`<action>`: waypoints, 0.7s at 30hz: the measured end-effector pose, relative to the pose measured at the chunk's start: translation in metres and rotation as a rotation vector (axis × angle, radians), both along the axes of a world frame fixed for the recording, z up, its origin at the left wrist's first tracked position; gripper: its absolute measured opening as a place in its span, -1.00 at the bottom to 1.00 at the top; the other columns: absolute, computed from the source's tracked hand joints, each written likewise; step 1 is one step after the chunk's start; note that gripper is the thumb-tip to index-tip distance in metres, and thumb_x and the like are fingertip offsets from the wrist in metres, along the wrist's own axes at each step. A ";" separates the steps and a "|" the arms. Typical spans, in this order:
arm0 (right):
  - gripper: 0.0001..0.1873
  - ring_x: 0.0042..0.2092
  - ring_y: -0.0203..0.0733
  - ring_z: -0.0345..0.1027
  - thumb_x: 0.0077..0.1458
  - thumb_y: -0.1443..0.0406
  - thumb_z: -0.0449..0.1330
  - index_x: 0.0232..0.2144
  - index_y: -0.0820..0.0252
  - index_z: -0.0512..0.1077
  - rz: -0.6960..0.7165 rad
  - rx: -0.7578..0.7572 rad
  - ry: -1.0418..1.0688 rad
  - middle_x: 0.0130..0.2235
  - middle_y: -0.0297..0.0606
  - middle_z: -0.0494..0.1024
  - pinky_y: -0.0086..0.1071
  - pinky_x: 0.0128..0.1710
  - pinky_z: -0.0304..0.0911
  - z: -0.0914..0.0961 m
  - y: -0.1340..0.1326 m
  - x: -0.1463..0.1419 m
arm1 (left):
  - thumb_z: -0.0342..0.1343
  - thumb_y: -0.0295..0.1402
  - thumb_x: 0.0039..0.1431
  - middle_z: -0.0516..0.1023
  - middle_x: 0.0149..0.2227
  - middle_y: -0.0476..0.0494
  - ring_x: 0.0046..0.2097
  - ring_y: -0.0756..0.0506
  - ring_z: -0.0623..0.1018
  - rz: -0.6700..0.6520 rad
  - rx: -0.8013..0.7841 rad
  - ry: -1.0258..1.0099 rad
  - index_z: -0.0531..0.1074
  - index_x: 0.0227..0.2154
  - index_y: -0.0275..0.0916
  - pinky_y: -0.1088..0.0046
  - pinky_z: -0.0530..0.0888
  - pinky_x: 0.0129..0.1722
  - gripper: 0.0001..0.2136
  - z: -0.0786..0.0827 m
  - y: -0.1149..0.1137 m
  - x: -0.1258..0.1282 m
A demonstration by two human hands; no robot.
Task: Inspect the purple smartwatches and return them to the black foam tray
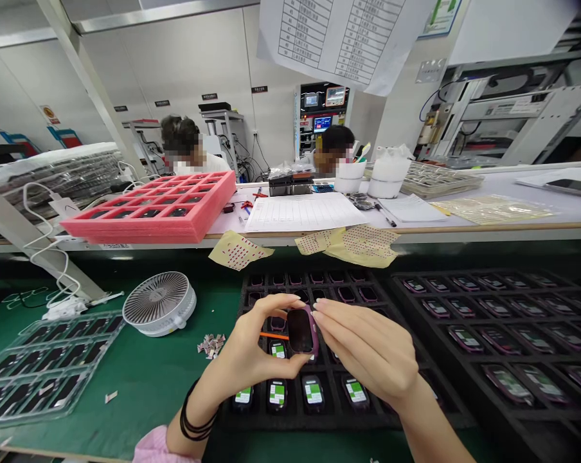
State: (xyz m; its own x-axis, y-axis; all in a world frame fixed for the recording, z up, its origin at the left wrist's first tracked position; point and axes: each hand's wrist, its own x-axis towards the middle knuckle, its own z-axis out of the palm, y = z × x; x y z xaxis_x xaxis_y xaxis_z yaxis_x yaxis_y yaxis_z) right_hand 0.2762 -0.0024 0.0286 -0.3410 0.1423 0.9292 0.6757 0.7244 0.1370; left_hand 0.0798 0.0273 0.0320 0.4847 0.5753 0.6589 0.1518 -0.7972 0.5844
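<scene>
My left hand grips a purple-framed smartwatch between thumb and fingers, its dark screen tilted toward me. The fingers of my right hand are pressed together, their tips at the watch's right edge by the side buttons; its thumb is hidden. A thin orange stick shows inside the curve of my left hand; I cannot tell whether it is held. Below both hands lies a black foam tray with smartwatches in its pockets, several bearing green-and-white screen labels, such as the watch in the front row.
Another black tray of watches lies at right. To the left are a white fan, clear plastic trays and a pile of small scraps. A shelf carries a pink foam tray; yellow sticker sheets hang off its edge. Two people sit beyond.
</scene>
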 end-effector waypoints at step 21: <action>-0.77 -0.08 0.01 0.50 0.08 0.58 0.14 -0.18 0.48 0.47 0.013 -0.033 -0.147 -0.22 0.04 0.61 -0.20 -0.15 0.53 0.003 -0.004 0.010 | 0.30 -0.55 -0.10 0.49 -0.05 -0.11 -0.05 -0.07 0.53 -0.016 0.106 0.052 0.19 0.07 -0.13 0.51 0.53 -0.10 -0.35 0.005 0.001 0.000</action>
State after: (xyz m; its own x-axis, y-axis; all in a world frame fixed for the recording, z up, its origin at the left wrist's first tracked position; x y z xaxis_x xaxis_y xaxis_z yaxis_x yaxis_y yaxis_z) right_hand 0.2857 -0.0065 0.0316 -0.4754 0.1661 0.8640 0.6403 0.7388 0.2103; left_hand 0.0794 0.0286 0.0366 0.5285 0.4956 0.6893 0.1666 -0.8567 0.4882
